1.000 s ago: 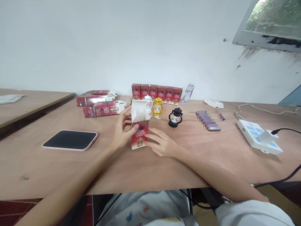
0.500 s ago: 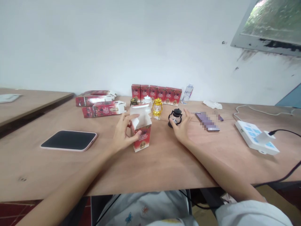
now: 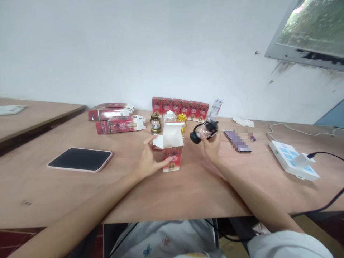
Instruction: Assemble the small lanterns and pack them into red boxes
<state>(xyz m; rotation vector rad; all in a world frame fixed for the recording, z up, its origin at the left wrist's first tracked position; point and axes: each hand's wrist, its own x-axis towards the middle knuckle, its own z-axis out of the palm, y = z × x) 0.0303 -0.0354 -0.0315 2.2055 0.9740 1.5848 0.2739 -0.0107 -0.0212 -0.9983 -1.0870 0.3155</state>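
A small red printed carton [image 3: 173, 157] stands upright with its white top flaps open. My left hand [image 3: 150, 161] grips it from the left, thumb on its front face. To the right, my right hand [image 3: 211, 145] holds a small black lantern [image 3: 205, 132] above the table, tipped on its side with the base toward the carton. Behind the carton stand a bronze lantern [image 3: 155, 123], a white lantern [image 3: 169, 116] and a gold lantern [image 3: 183, 119]; the carton's raised flap partly hides the white and gold ones.
Several closed red boxes [image 3: 176, 106] line the wall beside a clear bottle [image 3: 215, 108]. Flattened red cartons [image 3: 115, 125] lie back left. A phone [image 3: 80, 159] rests front left. Rightward are a purple phone [image 3: 238, 141], a tissue [image 3: 243, 122] and a white power strip [image 3: 291, 157] with cables.
My right hand has lifted the black lantern off the table and tipped it sideways. My left hand has shifted the carton a little right, and its flaps have spread wider.
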